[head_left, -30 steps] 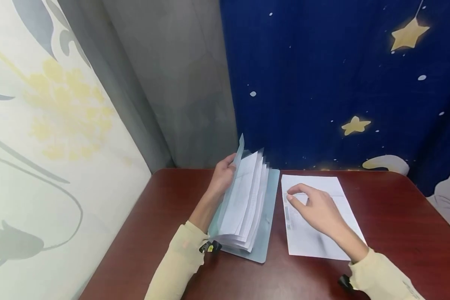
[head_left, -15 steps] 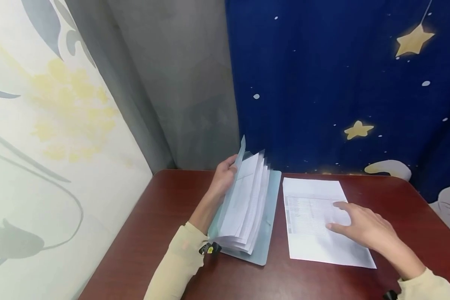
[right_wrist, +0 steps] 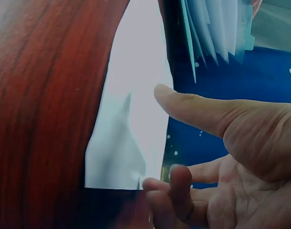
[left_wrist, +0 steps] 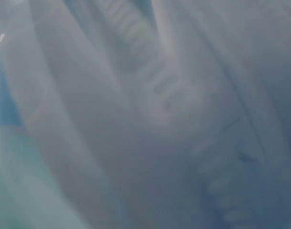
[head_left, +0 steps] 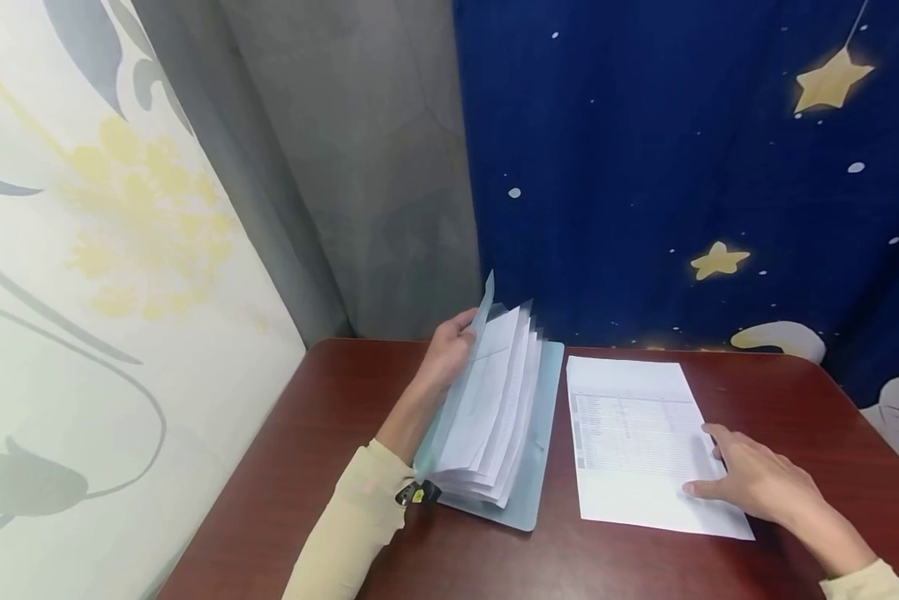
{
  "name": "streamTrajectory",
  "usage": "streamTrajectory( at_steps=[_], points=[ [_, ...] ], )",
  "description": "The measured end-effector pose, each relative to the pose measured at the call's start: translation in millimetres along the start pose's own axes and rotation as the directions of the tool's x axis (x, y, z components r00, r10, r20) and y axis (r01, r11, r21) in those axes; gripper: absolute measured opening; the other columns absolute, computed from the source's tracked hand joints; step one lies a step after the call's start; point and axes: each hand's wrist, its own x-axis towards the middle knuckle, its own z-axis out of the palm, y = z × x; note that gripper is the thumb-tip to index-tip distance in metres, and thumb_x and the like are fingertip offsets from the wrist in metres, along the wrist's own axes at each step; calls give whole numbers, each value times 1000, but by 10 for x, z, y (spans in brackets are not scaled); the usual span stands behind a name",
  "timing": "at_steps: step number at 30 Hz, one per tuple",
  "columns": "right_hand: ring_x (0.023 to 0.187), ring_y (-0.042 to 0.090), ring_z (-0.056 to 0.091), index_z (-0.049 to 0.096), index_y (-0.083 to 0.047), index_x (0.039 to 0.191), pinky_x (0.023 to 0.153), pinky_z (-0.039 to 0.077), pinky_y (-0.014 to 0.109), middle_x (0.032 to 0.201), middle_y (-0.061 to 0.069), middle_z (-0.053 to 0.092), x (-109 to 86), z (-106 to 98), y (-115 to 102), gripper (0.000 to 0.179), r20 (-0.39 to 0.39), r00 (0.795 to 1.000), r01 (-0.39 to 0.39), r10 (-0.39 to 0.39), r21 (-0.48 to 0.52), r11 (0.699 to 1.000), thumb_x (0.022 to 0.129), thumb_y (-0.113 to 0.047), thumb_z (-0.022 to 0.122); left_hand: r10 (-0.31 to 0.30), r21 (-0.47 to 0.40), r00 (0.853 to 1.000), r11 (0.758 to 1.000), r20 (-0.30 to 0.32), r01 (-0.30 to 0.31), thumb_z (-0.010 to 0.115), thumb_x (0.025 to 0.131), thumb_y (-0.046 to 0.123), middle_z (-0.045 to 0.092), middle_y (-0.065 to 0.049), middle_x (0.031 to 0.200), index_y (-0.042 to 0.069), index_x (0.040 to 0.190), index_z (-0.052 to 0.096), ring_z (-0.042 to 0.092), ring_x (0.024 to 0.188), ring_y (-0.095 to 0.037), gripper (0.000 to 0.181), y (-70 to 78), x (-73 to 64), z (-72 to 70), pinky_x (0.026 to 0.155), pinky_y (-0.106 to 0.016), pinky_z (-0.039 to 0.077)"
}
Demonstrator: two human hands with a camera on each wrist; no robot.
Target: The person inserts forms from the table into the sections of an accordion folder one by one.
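Observation:
A light blue folder (head_left: 542, 433) stands partly opened on the table, with several paper-filled clear sleeves (head_left: 486, 392) fanned between its covers. My left hand (head_left: 447, 352) grips the raised left cover near its upper edge. The left wrist view gives only a blurred close-up of the translucent sleeves (left_wrist: 102, 143). To the right of the folder lies a white printed sheet (head_left: 629, 496) with a table on it. My right hand (head_left: 767, 477) is at this sheet's right edge, thumb over the paper and fingers extended. In the right wrist view, thumb and fingers of the right hand (right_wrist: 250, 138) are spread apart by the sheet (right_wrist: 135, 62).
The dark red wooden table (head_left: 329, 417) extends around both items. A grey curtain (head_left: 359, 167) and a blue star-patterned curtain (head_left: 629, 167) hang behind it. A pale flower-patterned surface (head_left: 119, 250) rises along the left side.
My right hand has moved right and toward me, from above the sheet's left part to its right edge, thumb and fingers spreading. The left hand keeps holding the folder cover.

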Motion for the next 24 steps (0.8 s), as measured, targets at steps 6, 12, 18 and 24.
streamTrajectory(
  at_steps=[6,12,18,24],
  points=[
    [104,54,62,35,18,149,80,52,69,135,47,52,0,24,49,126,-45,998,-48,47,-14,999,75,-72,82,-1,-4,1000,1000,7,1,40,112,12,46,-14,166,7,161,43,47,151,-33,50,-24,19,-6,127,-52,34],
    [76,34,61,34,21,141,62,49,45,107,39,62,1,78,12,123,-43,992,-116,117,34,993,74,-69,84,28,11,999,1000,19,-28,39,111,11,48,-17,163,4,160,45,49,149,-35,50,-36,22,13,126,-53,36],
    [86,47,63,30,21,144,69,51,57,118,45,59,32,131,-7,131,-75,991,-111,112,24,994,67,-66,90,33,13,999,999,22,-33,39,111,10,47,-19,164,3,160,43,48,150,-37,49,-46,15,17,126,-55,35],
    [79,38,61,32,20,139,66,49,51,103,36,63,67,125,80,128,-34,991,-124,127,80,989,66,-68,90,29,5,999,1000,21,-29,39,112,10,48,-18,163,4,160,44,50,148,-37,49,-51,44,50,125,-55,36]
  ],
)
